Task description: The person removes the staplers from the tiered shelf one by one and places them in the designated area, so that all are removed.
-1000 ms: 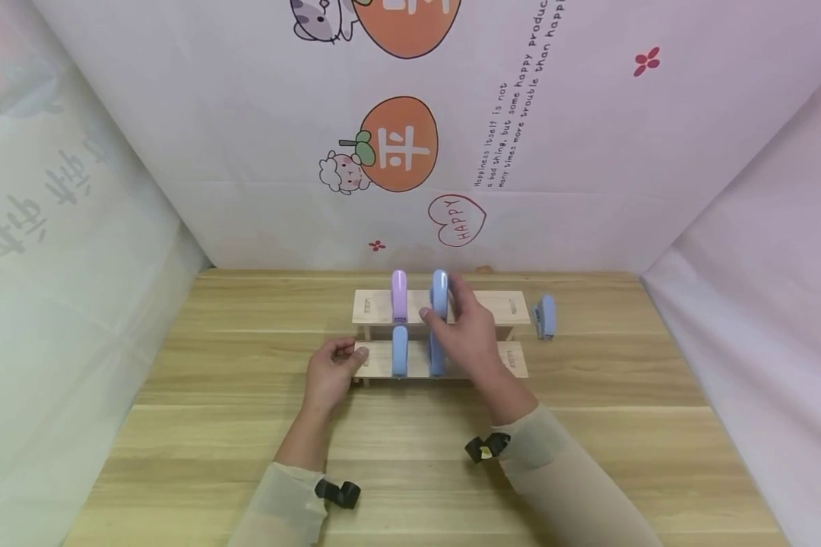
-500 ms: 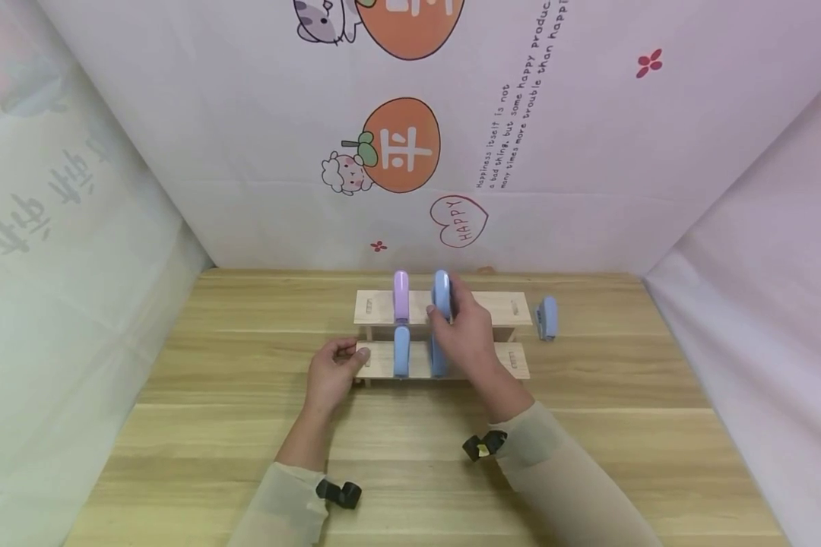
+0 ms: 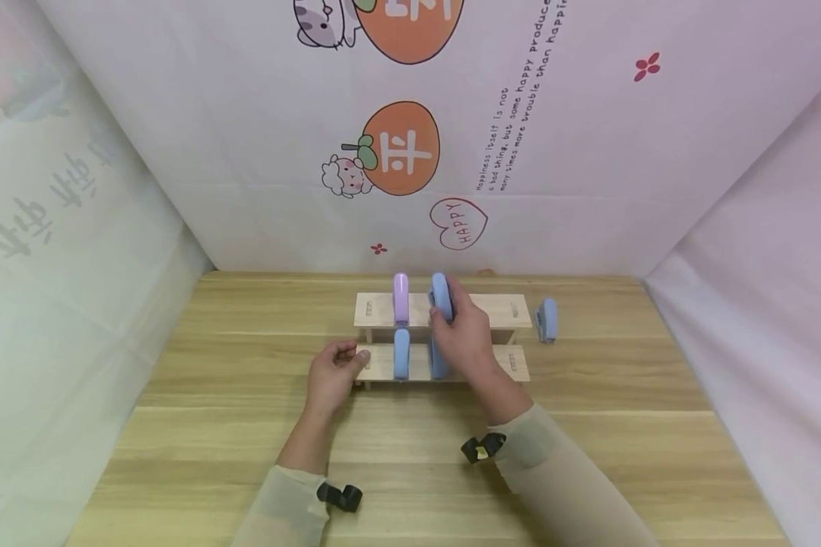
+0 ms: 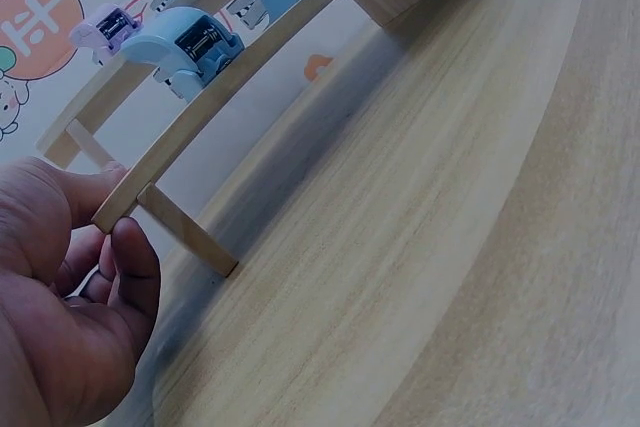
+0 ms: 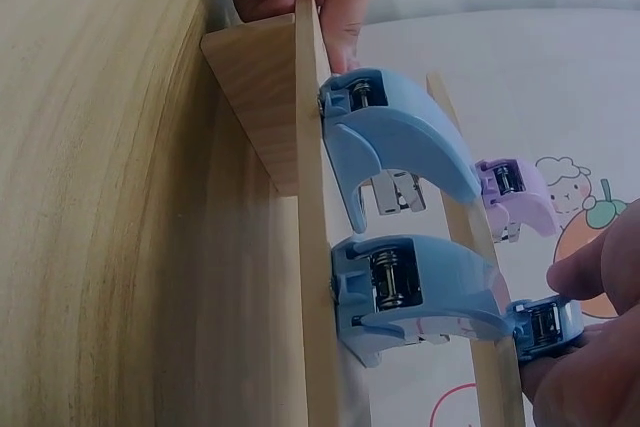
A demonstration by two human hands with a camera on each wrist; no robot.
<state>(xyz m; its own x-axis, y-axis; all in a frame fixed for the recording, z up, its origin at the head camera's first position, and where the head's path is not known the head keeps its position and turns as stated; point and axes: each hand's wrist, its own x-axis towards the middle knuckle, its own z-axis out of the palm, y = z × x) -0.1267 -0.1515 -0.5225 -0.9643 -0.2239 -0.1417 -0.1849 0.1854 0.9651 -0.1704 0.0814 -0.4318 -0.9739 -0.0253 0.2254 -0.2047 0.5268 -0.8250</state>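
My left hand (image 3: pixel 331 376) pinches the left end of the front wooden stand (image 3: pixel 379 362), thumb on top and fingers beneath, as the left wrist view shows. With thumb and fingers, my right hand (image 3: pixel 467 334) grips a blue stapler (image 3: pixel 441 292) at the rear wooden stand (image 3: pixel 489 305). To its left on that stand stands a purple stapler (image 3: pixel 400 298). The front stand carries two more blue staplers: the left stapler (image 3: pixel 401 355) is in full view from above, while the right stapler (image 5: pixel 420 287) is partly covered by my right hand in the head view.
Another blue stapler (image 3: pixel 547 320) rests on the wooden table (image 3: pixel 410 456) right of the stands. A white printed cloth (image 3: pixel 280 220) rises behind the table, with cloth sides at left and right. Black wrist bands with cameras are on both sleeves.
The gripped blue stapler has turned slightly, its far end leaning left, and my right thumb has shifted a little to the right. My left hand keeps its hold on the stand.
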